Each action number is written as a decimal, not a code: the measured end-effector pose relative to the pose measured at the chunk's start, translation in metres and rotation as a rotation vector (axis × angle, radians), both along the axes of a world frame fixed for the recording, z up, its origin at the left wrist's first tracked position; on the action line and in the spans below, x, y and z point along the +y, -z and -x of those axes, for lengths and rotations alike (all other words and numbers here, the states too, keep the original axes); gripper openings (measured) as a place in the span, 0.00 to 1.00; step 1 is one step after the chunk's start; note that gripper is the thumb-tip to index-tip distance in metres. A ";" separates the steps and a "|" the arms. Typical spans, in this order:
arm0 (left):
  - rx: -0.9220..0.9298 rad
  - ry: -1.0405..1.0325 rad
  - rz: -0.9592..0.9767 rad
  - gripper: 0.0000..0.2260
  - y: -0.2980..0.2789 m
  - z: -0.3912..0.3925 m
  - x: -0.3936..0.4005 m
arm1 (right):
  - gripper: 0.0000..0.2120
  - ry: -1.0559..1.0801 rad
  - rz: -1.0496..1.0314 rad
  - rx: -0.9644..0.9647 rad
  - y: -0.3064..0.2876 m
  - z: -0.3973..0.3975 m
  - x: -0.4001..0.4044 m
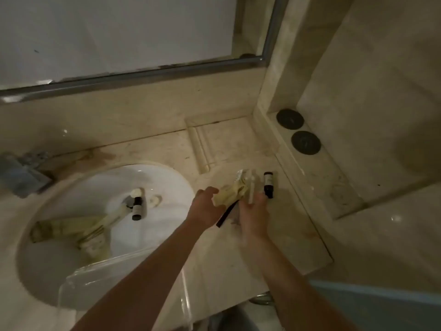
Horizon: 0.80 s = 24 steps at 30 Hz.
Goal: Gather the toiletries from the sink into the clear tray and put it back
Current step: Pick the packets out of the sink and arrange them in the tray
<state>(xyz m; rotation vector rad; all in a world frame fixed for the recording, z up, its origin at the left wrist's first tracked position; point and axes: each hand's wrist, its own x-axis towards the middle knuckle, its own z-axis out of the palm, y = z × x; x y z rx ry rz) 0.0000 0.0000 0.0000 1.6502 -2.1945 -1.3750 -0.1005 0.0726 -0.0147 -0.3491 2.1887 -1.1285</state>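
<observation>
Both hands meet over the counter right of the white sink (167, 177). My left hand (205, 209) grips a bundle of pale yellow packets (232, 194). My right hand (254, 215) holds white packets and a thin black item that sticks out below it. A small dark bottle (268, 185) lies on the counter just beyond my right hand. In the basin lie another dark bottle with a white label (136, 208), a small pale round piece (154, 201) and several yellowish packets (78, 229). The clear tray (78, 278) sits at the sink's near edge, under my left forearm.
A chrome faucet (21, 173) stands at the far left of the beige marble counter (238, 149). Two black round discs (290, 119) rest on a raised ledge at the right. A mirror (119, 32) fills the wall behind. The counter's front edge runs below the tray.
</observation>
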 end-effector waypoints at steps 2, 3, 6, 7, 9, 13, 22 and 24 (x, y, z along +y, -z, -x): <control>-0.104 0.139 0.033 0.25 -0.002 0.018 -0.002 | 0.22 -0.015 0.023 -0.013 0.002 0.013 -0.007; -0.143 0.191 0.063 0.25 -0.001 0.025 -0.003 | 0.23 -0.052 0.031 -0.020 0.003 0.018 -0.010; -0.201 0.188 0.076 0.25 0.006 0.041 -0.006 | 0.23 -0.153 0.064 -0.077 0.005 0.026 -0.020; -0.198 0.183 0.094 0.24 0.010 0.043 -0.008 | 0.21 -0.175 0.081 -0.093 0.005 0.029 -0.022; -0.160 0.183 0.138 0.17 0.013 0.045 -0.009 | 0.17 -0.186 0.108 -0.099 0.005 0.033 -0.025; 0.043 -0.014 -0.014 0.14 0.013 0.040 -0.013 | 0.12 -0.146 0.122 -0.089 0.003 0.038 -0.028; 0.631 -0.424 -0.478 0.14 -0.018 -0.004 -0.011 | 0.02 -0.065 0.274 -0.498 -0.024 0.018 -0.039; 0.770 -0.548 -0.572 0.14 -0.023 -0.019 -0.011 | 0.02 -0.068 0.289 -0.509 -0.026 0.009 -0.038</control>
